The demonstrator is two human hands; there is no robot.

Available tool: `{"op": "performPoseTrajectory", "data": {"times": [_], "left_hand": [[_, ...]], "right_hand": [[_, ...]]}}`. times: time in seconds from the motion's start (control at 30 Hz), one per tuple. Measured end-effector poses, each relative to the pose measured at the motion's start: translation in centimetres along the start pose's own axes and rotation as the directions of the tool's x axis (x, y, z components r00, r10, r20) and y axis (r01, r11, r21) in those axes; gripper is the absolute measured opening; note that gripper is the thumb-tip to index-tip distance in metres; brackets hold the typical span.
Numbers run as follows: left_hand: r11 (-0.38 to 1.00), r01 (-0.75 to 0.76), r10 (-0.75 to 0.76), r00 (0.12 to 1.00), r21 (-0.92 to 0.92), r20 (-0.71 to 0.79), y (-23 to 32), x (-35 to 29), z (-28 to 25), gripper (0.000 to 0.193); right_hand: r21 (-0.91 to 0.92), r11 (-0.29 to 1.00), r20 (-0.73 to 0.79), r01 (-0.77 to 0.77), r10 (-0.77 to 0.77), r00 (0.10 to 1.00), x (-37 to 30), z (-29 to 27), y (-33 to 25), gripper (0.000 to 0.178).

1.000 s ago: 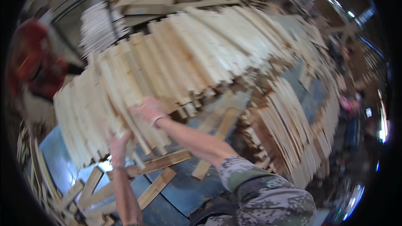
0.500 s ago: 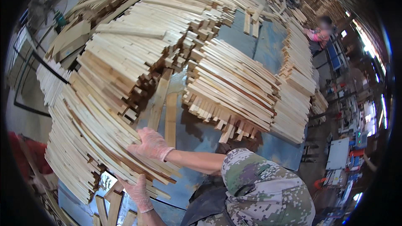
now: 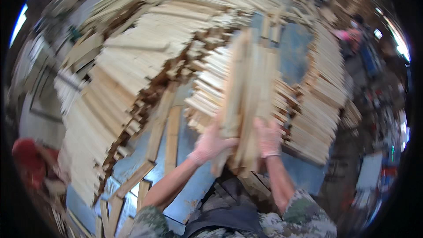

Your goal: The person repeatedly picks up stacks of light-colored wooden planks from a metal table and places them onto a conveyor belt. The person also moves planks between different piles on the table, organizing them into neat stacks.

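A bundle of long wooden slats stands lengthwise in front of me, smeared by motion. My left hand, in a pale pink work glove, is closed on the bundle's left side near its lower end. On the right side my right hand, gloved alike, presses in from the opposite edge. Behind and partly hidden by the bundle lies a stack of slats. To my left spreads a long, wide row of stacked slats, with uneven ends facing the middle.
Loose slats lie on the blue-grey tabletop. Another stack lines the table's right edge. A person in pink is at the far right; something red shows at the left edge.
Both hands have moved right from the left-hand row, lifting a bundle of slats off it. The bundle is now turned lengthwise before me. The view has shifted too.
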State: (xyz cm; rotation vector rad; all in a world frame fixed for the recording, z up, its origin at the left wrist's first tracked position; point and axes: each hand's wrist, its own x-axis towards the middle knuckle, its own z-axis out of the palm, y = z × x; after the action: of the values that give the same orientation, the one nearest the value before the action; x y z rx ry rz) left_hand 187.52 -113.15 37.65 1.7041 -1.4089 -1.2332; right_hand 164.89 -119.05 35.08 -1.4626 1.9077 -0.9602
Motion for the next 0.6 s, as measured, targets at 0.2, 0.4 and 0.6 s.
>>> {"op": "performPoseTrajectory", "data": {"times": [0.2, 0.4, 0.6], "left_hand": [[0.939, -0.078, 0.001, 0.974, 0.334, 0.227, 5.2, 6.7, 2.7, 0.092], [0.969, 0.024, -0.087, 0.965, 0.245, 0.247, 1.3, 4.7, 4.3, 0.079], [0.968, 0.063, -0.045, 0.996, -0.245, 0.075, -9.6, -5.5, -3.0, 0.05]], "right_hand": [[0.269, 0.948, 0.103, -0.171, 0.148, 0.984, 4.5, -4.6, 6.4, 0.053], [0.079, 0.986, 0.296, -0.147, 0.118, 0.948, 5.8, -5.4, 10.6, 0.063], [-0.162, 0.922, 0.061, 0.35, -0.345, 0.937, 1.1, -0.9, 0.1, 0.073]]}}
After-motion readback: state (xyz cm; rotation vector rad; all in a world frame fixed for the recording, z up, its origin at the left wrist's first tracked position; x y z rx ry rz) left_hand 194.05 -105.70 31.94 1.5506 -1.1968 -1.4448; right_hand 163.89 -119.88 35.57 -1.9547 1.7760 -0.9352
